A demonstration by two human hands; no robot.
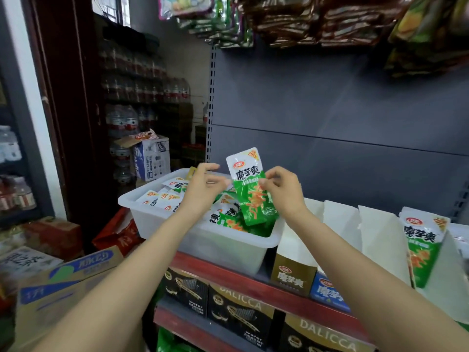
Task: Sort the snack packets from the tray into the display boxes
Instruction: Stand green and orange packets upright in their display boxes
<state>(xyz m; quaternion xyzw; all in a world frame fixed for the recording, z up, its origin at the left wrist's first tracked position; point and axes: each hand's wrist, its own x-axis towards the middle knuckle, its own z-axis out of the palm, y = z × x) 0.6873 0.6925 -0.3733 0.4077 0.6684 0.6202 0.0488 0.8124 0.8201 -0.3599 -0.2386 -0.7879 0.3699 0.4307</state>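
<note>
Green snack packet point(250, 189), pinched upright at its middle edge by the right hand point(281, 191) over the tray point(203, 240) (left hand point(205, 189) hovers loose-fingered), looks light, floppy and slippery.

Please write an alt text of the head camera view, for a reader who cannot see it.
The right hand pinches a green and white snack packet upright above a white tray full of similar packets on a shop shelf, while the left hand hovers beside it with relaxed fingers. To the right stand white display boxes, one holding a green packet.
</note>
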